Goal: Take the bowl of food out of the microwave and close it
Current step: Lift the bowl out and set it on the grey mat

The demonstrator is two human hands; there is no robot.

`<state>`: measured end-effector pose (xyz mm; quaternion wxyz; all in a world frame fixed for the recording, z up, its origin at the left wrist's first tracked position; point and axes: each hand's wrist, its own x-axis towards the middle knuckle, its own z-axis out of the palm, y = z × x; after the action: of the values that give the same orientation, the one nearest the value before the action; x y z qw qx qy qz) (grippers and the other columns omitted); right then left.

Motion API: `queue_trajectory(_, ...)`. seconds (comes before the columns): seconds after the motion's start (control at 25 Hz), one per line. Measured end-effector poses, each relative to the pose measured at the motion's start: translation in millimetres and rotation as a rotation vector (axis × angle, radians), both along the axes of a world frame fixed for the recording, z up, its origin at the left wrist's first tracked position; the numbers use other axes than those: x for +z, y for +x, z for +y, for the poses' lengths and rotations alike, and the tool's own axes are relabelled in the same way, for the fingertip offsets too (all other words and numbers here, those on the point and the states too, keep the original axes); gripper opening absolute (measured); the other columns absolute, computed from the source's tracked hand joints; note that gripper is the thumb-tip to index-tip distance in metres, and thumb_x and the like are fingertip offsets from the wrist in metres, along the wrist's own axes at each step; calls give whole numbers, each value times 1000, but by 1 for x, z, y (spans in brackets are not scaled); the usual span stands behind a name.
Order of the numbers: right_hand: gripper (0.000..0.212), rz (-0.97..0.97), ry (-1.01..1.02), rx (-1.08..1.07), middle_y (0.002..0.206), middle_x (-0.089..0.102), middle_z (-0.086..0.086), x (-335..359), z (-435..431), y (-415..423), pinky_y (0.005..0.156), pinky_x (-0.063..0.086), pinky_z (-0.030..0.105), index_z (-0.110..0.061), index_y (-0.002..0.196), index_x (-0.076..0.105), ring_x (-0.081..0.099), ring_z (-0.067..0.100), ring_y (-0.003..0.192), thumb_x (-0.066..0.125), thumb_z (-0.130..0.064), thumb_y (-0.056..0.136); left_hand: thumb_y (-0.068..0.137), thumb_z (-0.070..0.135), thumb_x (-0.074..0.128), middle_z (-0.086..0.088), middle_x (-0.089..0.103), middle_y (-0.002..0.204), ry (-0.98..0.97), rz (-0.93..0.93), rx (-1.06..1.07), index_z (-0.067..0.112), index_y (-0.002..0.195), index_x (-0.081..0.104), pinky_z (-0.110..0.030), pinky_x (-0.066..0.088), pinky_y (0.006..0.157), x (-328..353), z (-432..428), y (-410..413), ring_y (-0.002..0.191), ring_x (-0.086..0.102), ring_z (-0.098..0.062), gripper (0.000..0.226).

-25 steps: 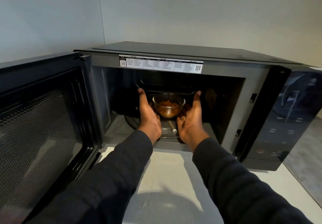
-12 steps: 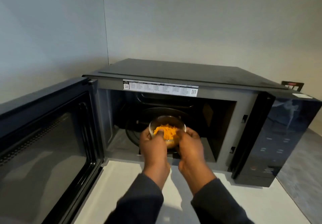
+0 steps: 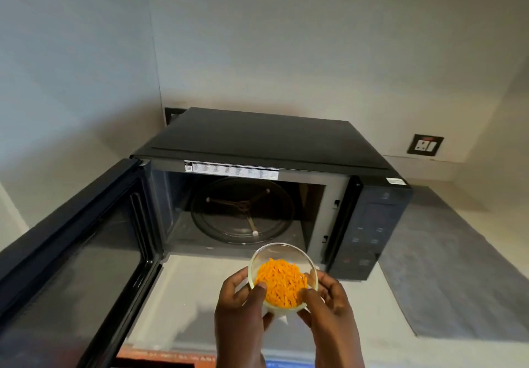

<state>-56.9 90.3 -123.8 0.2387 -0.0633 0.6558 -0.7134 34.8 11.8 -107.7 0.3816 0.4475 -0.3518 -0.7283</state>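
Note:
A clear glass bowl (image 3: pixel 283 256) of orange food (image 3: pixel 282 283) is held above the counter, just in front of the microwave's opening. My left hand (image 3: pixel 239 310) grips its left side and my right hand (image 3: pixel 329 307) its right side, thumbs over the rim. The black microwave (image 3: pixel 266 138) stands in the corner with its door (image 3: pixel 71 267) swung wide open to the left. Inside, the glass turntable (image 3: pixel 243 210) lies bare.
The white counter (image 3: pixel 186 296) runs under the open door and my hands. A grey mat (image 3: pixel 446 267) lies to the right of the microwave. A wall socket (image 3: pixel 425 145) sits on the back wall at the right. The control panel (image 3: pixel 372 230) faces front right.
Both hands closed on the bowl inside the microwave, lifted it off the turntable and drew it out toward me. The view has risen and pulled back.

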Motion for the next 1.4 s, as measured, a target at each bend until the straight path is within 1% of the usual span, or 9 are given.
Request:
queue_trajectory(0.32, 36, -174, -12, 155, 114, 74, 10, 41, 108, -27, 85, 62, 43, -35, 121, 64, 75, 34, 101, 63, -12, 93, 97, 6, 62, 0, 75, 106, -80, -71, -232, 23, 120, 67, -44, 63, 80, 47, 80, -26, 99, 72, -23, 30)
queue_trajectory(0.44, 43, -156, -23, 146, 119, 73, 9, 47, 137, -49, 85, 62, 42, -36, 126, 62, 74, 32, 105, 61, -9, 93, 98, 1, 53, 17, 78, 85, -180, -85, -367, 31, 109, 70, -28, 63, 68, 50, 102, -54, 82, 74, -3, 36)
queue_trajectory(0.52, 47, -117, -11, 108, 123, 72, 11, 47, 153, -69, 88, 61, 43, -32, 133, 58, 73, 32, 106, 60, -6, 94, 98, 4, 53, 25, 76, 87, -272, -144, -485, 41, 104, 67, -22, 61, 68, 42, 114, -80, 83, 71, 5, 39)
queue_trajectory(0.64, 50, -83, 2, 35, 123, 71, 12, 40, 172, -102, 89, 61, 45, -31, 135, 55, 73, 33, 107, 58, -3, 94, 90, 17, 58, 11, 69, 118, -367, -254, -717, 48, 126, 54, -37, 62, 88, 29, 127, -122, 103, 67, -8, 47)
queue_trajectory(0.76, 53, -65, 27, -35, 122, 72, 11, 25, 187, -138, 86, 62, 44, -32, 136, 56, 73, 32, 107, 58, -3, 92, 95, 17, 53, -5, 71, 109, -347, -331, -834, 30, 138, 50, -33, 64, 69, 19, 136, -162, 82, 75, -20, 45)
queue_trajectory(0.92, 48, -96, 63, -143, 116, 72, 17, 4, 198, -197, 81, 64, 45, -24, 130, 60, 72, 37, 104, 53, 1, 90, 97, 18, 43, -13, 71, 82, -416, -473, -909, 18, 133, 46, -25, 50, 43, 7, 152, -227, 51, 66, -17, 37)
queue_trajectory(1.12, 38, -75, 165, -223, 103, 73, 22, -11, 191, -270, 82, 61, 54, -18, 119, 62, 73, 36, 87, 48, 0, 89, 84, 28, 44, -24, 70, 98, -456, -543, -874, 14, 116, 53, -37, 59, 51, -12, 152, -311, 64, 67, -33, 36)
queue_trajectory(1.24, 36, -3, 197, -233, 99, 73, 21, -13, 182, -312, 75, 63, 57, -23, 113, 65, 74, 32, 81, 48, -10, 84, 87, 19, 45, -25, 68, 83, -438, -497, -857, 8, 105, 53, -29, 47, 42, -11, 147, -352, 48, 59, -26, 23)
queue_trajectory(1.4, 34, 192, 364, -207, 102, 73, 11, -9, 174, -355, 59, 58, 27, -22, 120, 62, 72, 23, 83, 50, -20, 88, 86, 18, 41, -18, 65, 66, -424, -447, -851, 1, 106, 56, -30, 48, 48, -21, 133, -405, 47, 59, -26, 30)
